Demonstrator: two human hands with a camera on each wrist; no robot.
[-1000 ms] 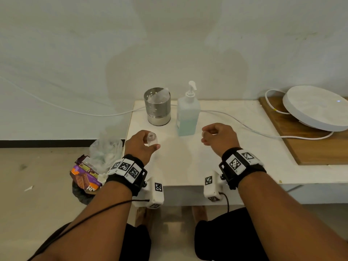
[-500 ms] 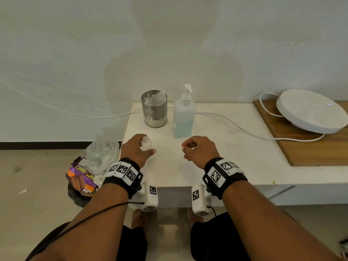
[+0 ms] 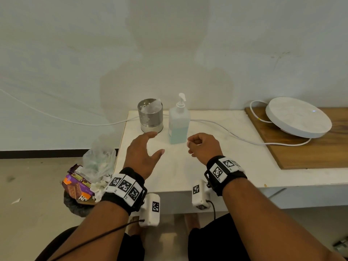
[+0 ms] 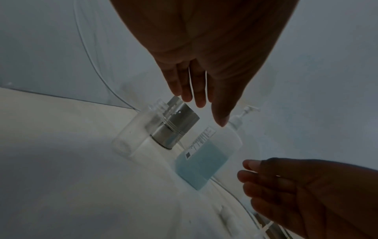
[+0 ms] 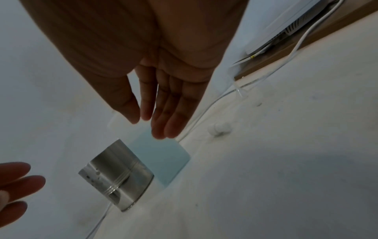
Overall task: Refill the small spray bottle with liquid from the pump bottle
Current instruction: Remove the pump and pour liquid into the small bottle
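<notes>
The small clear spray bottle [image 4: 137,131] stands uncapped on the white table [image 3: 216,166], just in front of a metal cup [image 4: 175,127]. In the head view my left hand [image 3: 145,153] hides it. That hand hovers over the bottle with fingers spread and holds nothing. The pump bottle [image 3: 178,123], about half full of blue liquid, stands upright to the right of the cup. My right hand [image 3: 201,146] hangs loosely curled in front of the pump bottle, and the right wrist view shows its palm empty. A small white cap [image 5: 219,128] lies on the table by the cable.
A white cable [image 3: 226,129] runs across the table behind the bottles. A wooden board [image 3: 320,147] with a round white device [image 3: 297,117] takes up the right end. A bin of wrappers and plastic [image 3: 84,181] sits on the floor at the table's left edge.
My left hand has let go of the small bottle, which now stands on the table, and has opened and reached forward. My right hand has stayed in front of the pump bottle.
</notes>
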